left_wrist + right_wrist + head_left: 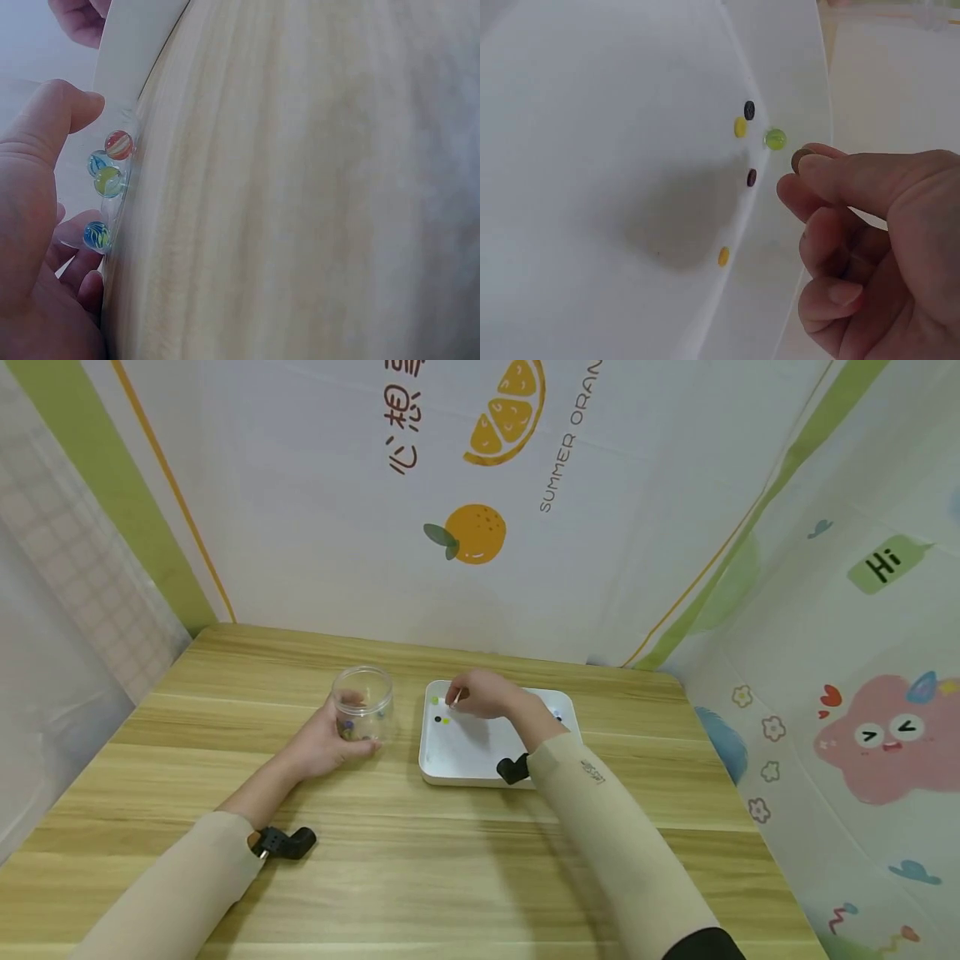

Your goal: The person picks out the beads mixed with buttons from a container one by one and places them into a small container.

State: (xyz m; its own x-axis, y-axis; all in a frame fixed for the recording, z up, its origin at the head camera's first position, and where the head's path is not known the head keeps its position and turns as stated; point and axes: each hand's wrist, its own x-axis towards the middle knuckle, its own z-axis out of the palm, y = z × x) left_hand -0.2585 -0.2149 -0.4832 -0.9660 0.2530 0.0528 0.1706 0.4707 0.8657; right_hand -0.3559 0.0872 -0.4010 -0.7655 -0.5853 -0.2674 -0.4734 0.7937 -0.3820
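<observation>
My left hand point(324, 745) grips a clear open-topped jar point(377, 706) from its left side, fingers behind and thumb in front. Several glass marbles point(109, 182), swirled red, blue and yellow, lie at the jar's bottom in the left wrist view. Over the left end of a white tray point(472, 753), my right hand point(486, 693) pinches a small brown button point(800, 160) between thumb and forefinger. A green marble point(775, 139) rests by the tray wall near those fingertips. Beside it lie a black button point(749, 110), a yellow button point(739, 127), a maroon button point(751, 178) and an orange-yellow button point(724, 256).
Tray and jar stand side by side on a wood-grain table point(405, 868), the jar to the left. Some small dark pieces point(558, 718) show at the tray's right end, partly behind the right forearm. A printed curtain point(315, 527) hangs along the table's far edge.
</observation>
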